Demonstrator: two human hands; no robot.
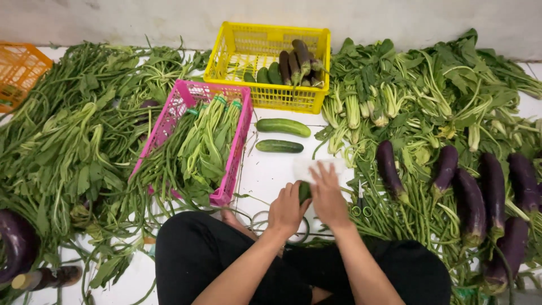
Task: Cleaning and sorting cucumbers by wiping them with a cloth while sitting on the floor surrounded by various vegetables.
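Observation:
I sit cross-legged on a white floor. My left hand (287, 210) grips a green cucumber (305, 191), of which only a small part shows between my hands. My right hand (328, 195) rests over the same cucumber and touches a thin clear wrap (307, 167) lying just beyond it. Two more cucumbers (283, 127) (279, 146) lie side by side on the floor farther ahead. Small scissors (359, 202) lie just right of my right hand.
A yellow crate (232, 55) at the back holds cucumbers and aubergines. A pink crate (240, 135) holds bundled greens. Leafy greens (62, 135) cover the left and right floor. Several purple aubergines (471, 197) lie at right. An orange crate (20, 70) stands far left.

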